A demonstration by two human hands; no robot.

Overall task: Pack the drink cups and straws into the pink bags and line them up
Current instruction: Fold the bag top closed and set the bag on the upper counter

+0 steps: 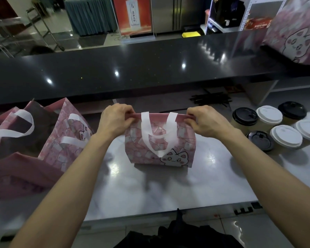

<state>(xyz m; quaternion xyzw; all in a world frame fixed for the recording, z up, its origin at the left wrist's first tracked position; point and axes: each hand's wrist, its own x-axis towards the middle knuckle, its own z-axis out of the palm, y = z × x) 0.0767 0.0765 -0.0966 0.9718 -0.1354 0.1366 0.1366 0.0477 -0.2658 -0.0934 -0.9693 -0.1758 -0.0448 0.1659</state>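
A pink bag [160, 153] with a cat print and white handles stands on the grey worktop [150, 190] in the middle. My left hand [115, 120] pinches the left end of its top rim and my right hand [207, 121] pinches the right end, with the rim pulled flat and closed between them. Several lidded drink cups [268, 126], some with black lids and some with white, stand in a cluster at the right. Behind them lies a pile of black straws [211, 101]. What the bag holds is hidden.
Two open pink bags [43, 140] stand at the left of the worktop. A raised black counter [132, 68] runs across behind. Another pink cat-print bag [293, 36] sits on that counter at the far right. The worktop's front edge is near my body.
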